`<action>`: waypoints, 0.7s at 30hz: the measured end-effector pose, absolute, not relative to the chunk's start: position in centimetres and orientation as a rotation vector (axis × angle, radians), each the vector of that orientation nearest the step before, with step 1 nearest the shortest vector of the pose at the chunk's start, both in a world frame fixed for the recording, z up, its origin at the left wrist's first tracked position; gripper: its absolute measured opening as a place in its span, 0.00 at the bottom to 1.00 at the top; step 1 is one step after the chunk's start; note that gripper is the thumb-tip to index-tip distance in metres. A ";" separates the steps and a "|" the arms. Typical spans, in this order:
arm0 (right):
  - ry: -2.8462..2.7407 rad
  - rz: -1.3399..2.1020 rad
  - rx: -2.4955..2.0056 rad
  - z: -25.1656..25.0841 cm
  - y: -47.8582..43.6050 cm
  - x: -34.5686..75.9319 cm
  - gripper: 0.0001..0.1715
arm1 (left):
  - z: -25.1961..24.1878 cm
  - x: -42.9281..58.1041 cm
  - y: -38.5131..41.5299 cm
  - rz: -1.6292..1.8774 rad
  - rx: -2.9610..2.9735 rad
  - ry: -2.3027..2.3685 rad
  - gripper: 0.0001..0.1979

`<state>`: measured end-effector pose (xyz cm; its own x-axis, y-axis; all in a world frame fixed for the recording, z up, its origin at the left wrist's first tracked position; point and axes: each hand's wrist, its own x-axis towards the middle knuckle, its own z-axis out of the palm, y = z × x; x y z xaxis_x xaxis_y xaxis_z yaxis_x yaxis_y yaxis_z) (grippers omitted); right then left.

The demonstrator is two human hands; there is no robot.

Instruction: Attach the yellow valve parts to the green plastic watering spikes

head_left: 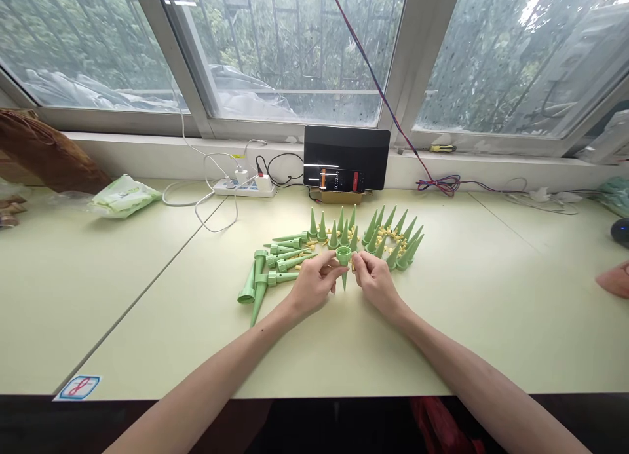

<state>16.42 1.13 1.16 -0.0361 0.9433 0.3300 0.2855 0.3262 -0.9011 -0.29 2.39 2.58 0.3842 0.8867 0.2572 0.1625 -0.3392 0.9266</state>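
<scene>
My left hand (314, 280) grips a green plastic watering spike (343, 253) with its open round collar up and its tip pointing down. Close by on the right, my right hand (377, 282) has thumb and finger pinched together by the collar; whatever sits in that pinch is too small to make out. Behind my hands, several green cones (345, 232) stand points up among small yellow pieces (390, 233). More green spikes (282, 278) lie on their sides to the left, some with ribbed collars fitted.
A phone (343, 180) showing a timer leans against a black tablet (346, 149) at the back. Left of it are a power strip (250, 188), white cables and a green-white packet (125, 196). A yellow cutter (443, 149) rests on the sill. At the right edge, part of a person's hand (614, 280) shows.
</scene>
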 end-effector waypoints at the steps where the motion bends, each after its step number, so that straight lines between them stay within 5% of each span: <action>1: -1.550 0.789 -1.155 1.1 1.2 16.4 0.25 | 2.7 -0.2 2.3 1.012 1.700 0.906 0.18; 21: -1.673 0.646 -1.209 1.4 1.1 16.5 0.23 | 2.5 -0.5 3.1 0.744 1.102 0.699 0.19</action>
